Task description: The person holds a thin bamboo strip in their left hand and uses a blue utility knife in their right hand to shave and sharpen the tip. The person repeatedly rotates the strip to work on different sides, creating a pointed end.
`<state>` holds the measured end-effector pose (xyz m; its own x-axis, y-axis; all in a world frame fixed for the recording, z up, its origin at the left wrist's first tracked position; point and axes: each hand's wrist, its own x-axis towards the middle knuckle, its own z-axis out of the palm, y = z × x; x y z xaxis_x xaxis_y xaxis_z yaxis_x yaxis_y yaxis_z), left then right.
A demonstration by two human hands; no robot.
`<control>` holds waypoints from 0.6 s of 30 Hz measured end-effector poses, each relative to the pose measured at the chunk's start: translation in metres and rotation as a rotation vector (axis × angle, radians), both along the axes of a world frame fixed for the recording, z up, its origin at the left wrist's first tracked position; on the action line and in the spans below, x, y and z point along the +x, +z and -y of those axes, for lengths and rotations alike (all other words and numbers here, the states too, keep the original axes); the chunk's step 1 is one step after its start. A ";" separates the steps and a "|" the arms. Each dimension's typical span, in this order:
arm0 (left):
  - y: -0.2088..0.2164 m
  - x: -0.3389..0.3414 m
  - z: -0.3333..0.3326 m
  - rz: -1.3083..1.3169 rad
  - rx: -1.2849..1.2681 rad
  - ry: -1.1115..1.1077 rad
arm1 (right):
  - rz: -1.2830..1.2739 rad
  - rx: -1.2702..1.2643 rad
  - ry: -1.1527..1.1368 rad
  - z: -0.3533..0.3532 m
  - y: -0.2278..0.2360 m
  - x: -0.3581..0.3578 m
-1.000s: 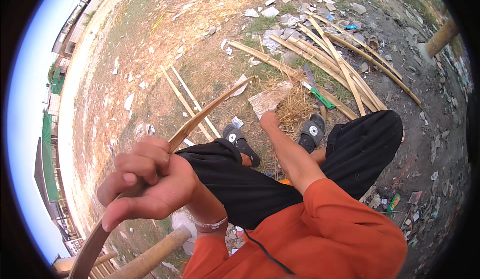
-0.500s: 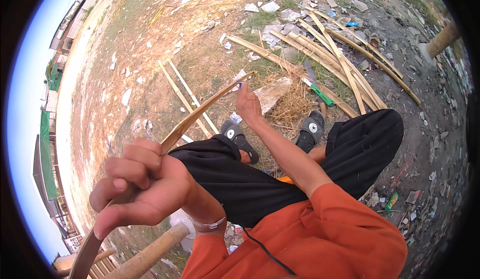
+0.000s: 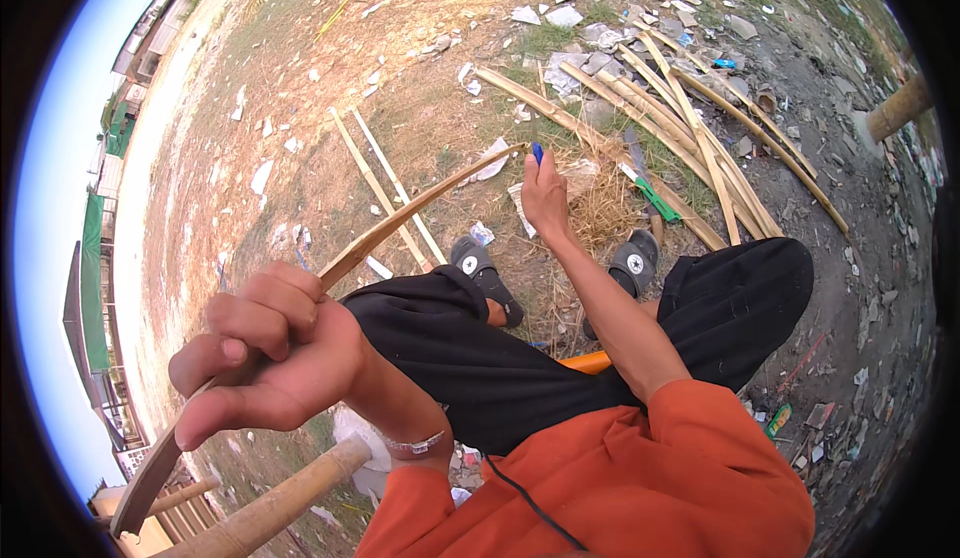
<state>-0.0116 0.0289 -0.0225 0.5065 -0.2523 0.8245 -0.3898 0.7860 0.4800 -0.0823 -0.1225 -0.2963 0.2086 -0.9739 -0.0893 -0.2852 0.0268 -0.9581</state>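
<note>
A long split bamboo strip (image 3: pixel 405 215) slants from the lower left up toward the middle. My left hand (image 3: pixel 275 353) is closed round its lower part, close to the camera, and the strip sticks out below the hand as well. Beyond my knees, my right hand (image 3: pixel 546 193) grips a small blue-handled tool (image 3: pixel 537 151), its working end too thin to make out. That hand is just right of the strip's far tip.
Several bamboo strips (image 3: pixel 690 143) lie in a pile at the far right. A green-handled cutter (image 3: pixel 655 198) rests near my right sandal (image 3: pixel 635 261), beside dry straw (image 3: pixel 590 208). Two strips (image 3: pixel 385 186) lie left of my feet. A bamboo pole (image 3: pixel 280 498) stands lower left; rubble litters the ground.
My right hand has moved slightly right, off the strip's tip, and the blue handle shows more. My left hand keeps its hold on the strip. The whole view has shifted a little.
</note>
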 end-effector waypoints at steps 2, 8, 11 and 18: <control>0.000 0.008 -0.001 0.084 -0.006 -0.179 | 0.125 -0.146 0.206 -0.021 0.084 0.000; 0.001 0.009 0.003 0.239 -0.041 -0.322 | 0.231 -0.395 0.488 -0.109 0.190 -0.040; 0.000 0.009 0.005 0.301 -0.043 -0.412 | 0.057 -0.298 0.517 -0.111 0.185 -0.047; 0.002 0.008 0.005 0.378 -0.034 -0.525 | -0.011 -0.312 0.486 -0.113 0.183 -0.055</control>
